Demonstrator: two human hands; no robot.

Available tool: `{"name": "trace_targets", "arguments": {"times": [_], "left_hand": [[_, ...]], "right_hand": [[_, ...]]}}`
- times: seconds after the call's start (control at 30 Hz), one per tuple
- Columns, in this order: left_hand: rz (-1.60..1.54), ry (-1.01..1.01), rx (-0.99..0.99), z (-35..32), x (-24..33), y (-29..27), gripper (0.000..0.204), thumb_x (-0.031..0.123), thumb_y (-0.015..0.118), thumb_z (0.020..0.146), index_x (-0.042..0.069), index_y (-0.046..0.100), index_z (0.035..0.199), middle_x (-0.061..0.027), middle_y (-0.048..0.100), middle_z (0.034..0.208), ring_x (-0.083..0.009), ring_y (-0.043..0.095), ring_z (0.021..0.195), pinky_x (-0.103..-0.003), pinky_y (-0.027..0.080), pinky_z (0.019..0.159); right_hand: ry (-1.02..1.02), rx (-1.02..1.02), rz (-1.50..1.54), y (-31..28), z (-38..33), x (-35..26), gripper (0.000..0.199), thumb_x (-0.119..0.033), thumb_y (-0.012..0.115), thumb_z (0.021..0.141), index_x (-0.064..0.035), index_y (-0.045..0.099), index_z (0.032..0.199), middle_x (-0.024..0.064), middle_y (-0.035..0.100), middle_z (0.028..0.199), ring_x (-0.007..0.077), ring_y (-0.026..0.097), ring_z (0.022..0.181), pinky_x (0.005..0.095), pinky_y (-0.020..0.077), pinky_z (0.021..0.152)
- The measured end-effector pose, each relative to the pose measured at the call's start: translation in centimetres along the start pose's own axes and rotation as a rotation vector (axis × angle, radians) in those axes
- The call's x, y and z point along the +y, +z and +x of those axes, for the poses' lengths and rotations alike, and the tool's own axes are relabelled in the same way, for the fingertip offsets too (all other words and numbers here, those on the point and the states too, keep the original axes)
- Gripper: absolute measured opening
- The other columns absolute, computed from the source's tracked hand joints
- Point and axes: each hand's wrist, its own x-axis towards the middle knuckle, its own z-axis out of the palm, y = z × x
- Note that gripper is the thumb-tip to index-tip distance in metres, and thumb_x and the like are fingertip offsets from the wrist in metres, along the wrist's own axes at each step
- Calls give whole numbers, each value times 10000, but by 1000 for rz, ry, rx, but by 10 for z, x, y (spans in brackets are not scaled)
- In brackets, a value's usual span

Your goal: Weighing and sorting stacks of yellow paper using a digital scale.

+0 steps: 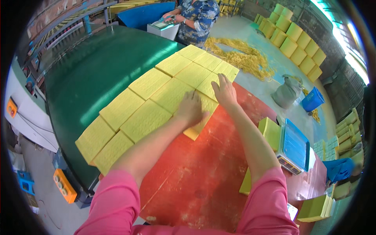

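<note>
Yellow slabs [147, 122], head view: laid edge to edge as one long block, along the left border of the red tabletop [184, 176] and out over the green belt [113, 66].

Containers: blue bucket [313, 102], on the floor beyond the tabletop's right side, contents too small to tell. Grey-green sack [287, 95], slumped on the floor beyond the same side of the tabletop, yellowish bits at the mouth. Shallow blue pan [296, 143] on a scale, at the tabletop's right edge, yellow block [269, 133] just beside it.

Long axis of the slab block: slanting from the tabletop's near left toward its far end. Two rows abreast for most of the length, wider at the far end. Single slabs mostly with the longer side along that line.

Left hand [192, 109]: palm down on the slabs at the tabletop's left border, fingers bent and close together, thumb out to the right; cannot tell if pinching an edge. Right hand [226, 93]: farther along that border, fingers slightly spread over the slabs, pointing away.

Past the tabletop's far end: heap of yellow shreds [243, 55], co-worker [200, 19] in blue camouflage.
</note>
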Motion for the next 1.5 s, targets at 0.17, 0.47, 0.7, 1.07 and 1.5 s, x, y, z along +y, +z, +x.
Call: {"name": "trace_targets", "arguments": {"times": [0.17,0.47,0.7,1.07,1.5], "left_hand": [[-11,86,164,-8,22,30,771,485,522,928,-171,434,1323,-347,417,1397,-432,363,1360,-472,227,1173],[-109,76,131,-85,62,8,770,411,617,887,-170,394,1341,-346,392,1407,-432,354,1361,-485,274,1151],[-157,106,-14,-252,129,-47,783,409,614,888,-136,357,1387,-316,345,1456,-432,307,1387,-528,267,1139],[-263,151,-165,-452,224,-115,809,342,669,830,-153,341,1381,-318,307,1482,-489,291,1373,-531,267,1131],[-298,129,-14,-481,220,-111,720,335,669,857,-71,409,1393,-237,364,1494,-456,458,1220,-494,378,1039]], "right_hand": [[25,-75,-162,57,34,54,596,-417,476,960,-10,447,1394,145,448,1469,302,394,1371,464,314,1115],[74,-265,-206,22,-58,22,568,-398,389,977,-40,434,1415,97,409,1501,251,333,1414,452,252,1155],[71,-166,-205,-57,-227,-46,586,-390,460,964,-16,431,1415,125,420,1492,279,329,1418,443,255,1159],[128,-67,-105,-168,-458,-141,484,-261,591,906,-18,533,1320,156,480,1439,334,416,1357,484,341,1100],[1260,-113,1859,-129,-676,-221,460,-304,477,1024,-16,455,1381,105,570,1327,219,535,1230,404,365,1081]]}}
